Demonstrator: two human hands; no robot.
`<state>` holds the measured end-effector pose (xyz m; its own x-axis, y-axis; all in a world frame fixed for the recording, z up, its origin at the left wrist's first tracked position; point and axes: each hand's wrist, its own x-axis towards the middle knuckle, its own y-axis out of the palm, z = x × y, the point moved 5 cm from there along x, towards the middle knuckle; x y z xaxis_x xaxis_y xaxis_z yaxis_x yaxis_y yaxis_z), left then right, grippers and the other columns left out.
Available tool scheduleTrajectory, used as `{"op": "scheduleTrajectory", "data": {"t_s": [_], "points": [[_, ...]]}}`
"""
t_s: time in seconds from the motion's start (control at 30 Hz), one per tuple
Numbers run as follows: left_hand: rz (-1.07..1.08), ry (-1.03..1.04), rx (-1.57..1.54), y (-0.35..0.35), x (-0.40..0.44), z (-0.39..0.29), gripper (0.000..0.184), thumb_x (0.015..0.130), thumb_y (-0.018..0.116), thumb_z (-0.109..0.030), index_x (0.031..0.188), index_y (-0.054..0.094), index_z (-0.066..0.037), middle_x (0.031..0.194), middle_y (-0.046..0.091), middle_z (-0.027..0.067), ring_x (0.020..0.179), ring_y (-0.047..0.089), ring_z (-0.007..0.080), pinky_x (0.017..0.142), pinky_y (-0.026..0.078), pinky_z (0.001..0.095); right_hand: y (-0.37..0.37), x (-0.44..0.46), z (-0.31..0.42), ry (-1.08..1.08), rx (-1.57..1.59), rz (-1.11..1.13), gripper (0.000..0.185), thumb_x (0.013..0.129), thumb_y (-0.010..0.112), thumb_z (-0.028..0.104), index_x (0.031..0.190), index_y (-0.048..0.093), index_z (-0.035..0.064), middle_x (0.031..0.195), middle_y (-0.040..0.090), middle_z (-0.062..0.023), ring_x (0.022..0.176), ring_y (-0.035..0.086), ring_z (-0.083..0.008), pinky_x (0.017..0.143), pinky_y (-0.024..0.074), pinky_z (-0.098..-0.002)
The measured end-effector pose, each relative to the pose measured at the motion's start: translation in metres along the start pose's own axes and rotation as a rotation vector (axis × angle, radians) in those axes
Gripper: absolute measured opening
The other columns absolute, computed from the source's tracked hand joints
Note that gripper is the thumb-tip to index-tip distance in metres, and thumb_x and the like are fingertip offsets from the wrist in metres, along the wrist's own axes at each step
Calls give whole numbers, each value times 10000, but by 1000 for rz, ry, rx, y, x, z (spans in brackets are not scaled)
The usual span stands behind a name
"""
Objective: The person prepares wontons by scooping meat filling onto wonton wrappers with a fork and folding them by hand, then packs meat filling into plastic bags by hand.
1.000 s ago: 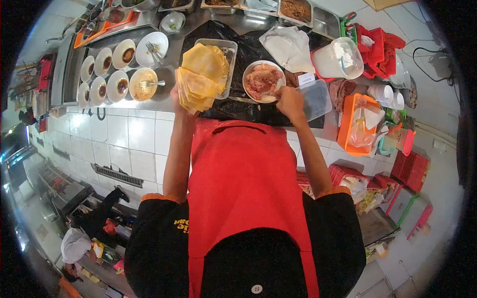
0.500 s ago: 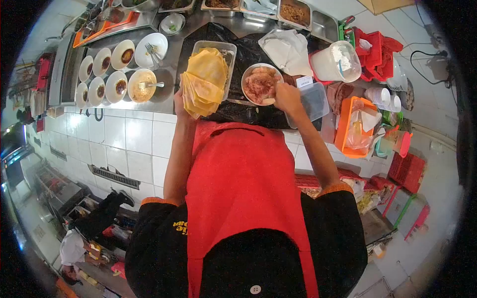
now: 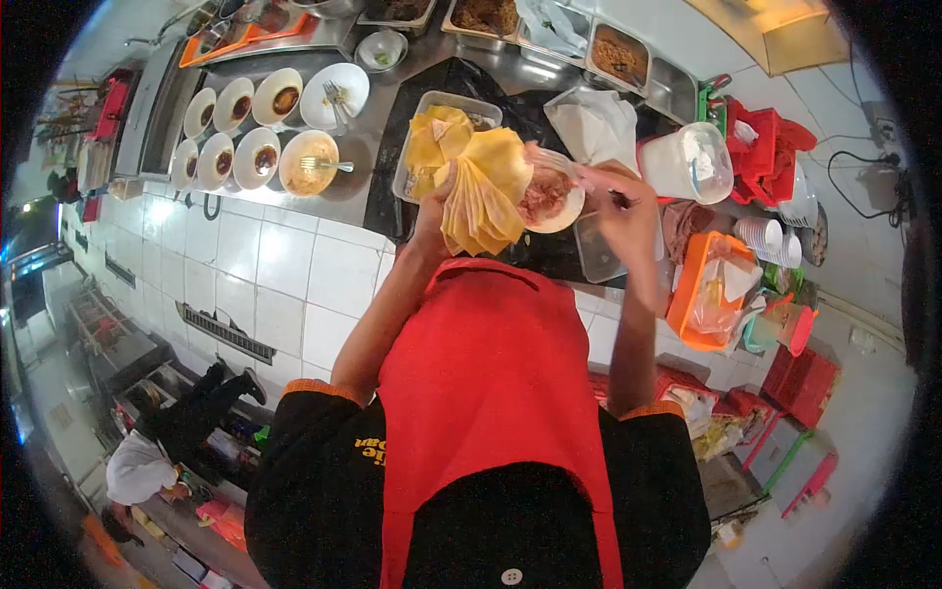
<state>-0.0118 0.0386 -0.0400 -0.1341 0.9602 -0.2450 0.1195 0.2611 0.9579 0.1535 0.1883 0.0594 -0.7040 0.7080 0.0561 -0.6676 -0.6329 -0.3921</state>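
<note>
A fanned stack of thin yellow wrapper sheets point(image 3: 486, 201) is gripped in my left hand point(image 3: 435, 211), over the edge of a clear plastic tub point(image 3: 404, 184). The sheets overlap the left side of a white bowl point(image 3: 567, 218) that holds pinkish minced filling point(image 3: 546, 193). My right hand point(image 3: 624, 206) is at the bowl's right, raised and slightly blurred, with its fingers closed round a thin tool whose tip points toward the bowl. What the tool is cannot be made out clearly.
Several bowls with dark sauce point(image 3: 265, 161) stand at the left. White paper point(image 3: 594, 126), a white powder tub point(image 3: 687, 162) and an orange basket point(image 3: 684, 294) are at the right. Metal food trays point(image 3: 618, 57) line the back. A person in white point(image 3: 142, 469) is at lower left.
My left hand has moved right with the wrappers, which now overlap the bowl. My right hand has lifted from the bowl's lower rim and shifted right. The view has shifted a little.
</note>
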Motion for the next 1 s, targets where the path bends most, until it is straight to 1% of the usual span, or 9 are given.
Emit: {"op": "scheduleTrajectory", "data": {"t_s": [0.1, 0.23, 0.47, 0.53, 0.67, 0.77, 0.87, 0.93, 1.0], "points": [[5, -1, 5, 15, 4, 5, 508, 1028, 368, -412, 1351, 438, -26, 1241, 583, 161, 1095, 616, 301, 956, 510, 447, 22, 0, -11, -193, 69, -197, 264, 839, 534, -145, 965, 724, -11, 882, 647, -59, 727, 544, -93, 639, 424, -210], [-4, 24, 37, 18, 6, -1, 505, 1024, 378, -427, 1341, 445, -39, 1244, 583, 145, 1091, 619, 287, 947, 515, 443, 28, -6, -24, -215, 53, -254, 244, 834, 549, -150, 954, 716, -18, 877, 649, -56, 734, 547, -91, 638, 430, -207], [41, 127, 96, 22, -3, -14, 524, 1025, 367, -439, 1347, 431, -31, 1233, 587, 144, 1084, 621, 293, 952, 513, 439, -10, -8, 1, 16, 222, -43, 261, 894, 525, -87, 1056, 698, 22, 814, 683, -38, 594, 483, -51, 538, 368, -194], [-170, 150, 399, 14, -4, -10, 509, 1030, 363, -419, 1354, 415, -30, 1220, 584, 151, 1076, 622, 294, 959, 508, 434, -3, -4, 20, 105, 109, 98, 256, 880, 535, -94, 1030, 711, 17, 805, 683, -50, 624, 517, -69, 570, 404, -207], [-107, 103, 242, 7, -3, -3, 485, 1034, 363, -391, 1357, 406, -33, 1209, 580, 155, 1065, 625, 288, 953, 510, 417, 1, 13, -4, 37, 127, 98, 276, 862, 518, -120, 1001, 721, 6, 797, 682, -59, 678, 560, -94, 628, 441, -218], [-71, 79, 343, 8, -6, -9, 466, 1039, 354, -366, 1363, 401, -34, 1219, 575, 154, 1076, 619, 287, 964, 503, 407, 5, 14, -11, 45, 158, 155, 276, 889, 524, -99, 1029, 724, 31, 818, 655, -34, 569, 481, -53, 512, 375, -204], [-170, 150, 371, 27, -8, -11, 485, 1041, 337, -384, 1369, 398, -32, 1248, 568, 151, 1105, 607, 287, 977, 494, 419, 12, 8, 9, -85, 109, 61, 318, 855, 528, -136, 1032, 729, 36, 840, 653, -49, 620, 522, -68, 545, 404, -206], [115, 110, 50, 41, -3, -10, 511, 1044, 312, -406, 1378, 395, -28, 1279, 558, 152, 1140, 591, 290, 988, 487, 437, 20, 4, 13, -115, 98, -69, 391, 732, 488, -193, 958, 735, 10, 896, 676, -121, 789, 630, -153, 702, 476, -230], [121, 120, 57, 46, -3, -11, 523, 1042, 307, -417, 1380, 395, -28, 1287, 555, 154, 1148, 587, 292, 988, 487, 444, 26, 2, 10, -153, 67, -120, 430, 688, 475, -202, 937, 745, 22, 887, 675, -114, 805, 640, -172, 714, 475, -222]]}}
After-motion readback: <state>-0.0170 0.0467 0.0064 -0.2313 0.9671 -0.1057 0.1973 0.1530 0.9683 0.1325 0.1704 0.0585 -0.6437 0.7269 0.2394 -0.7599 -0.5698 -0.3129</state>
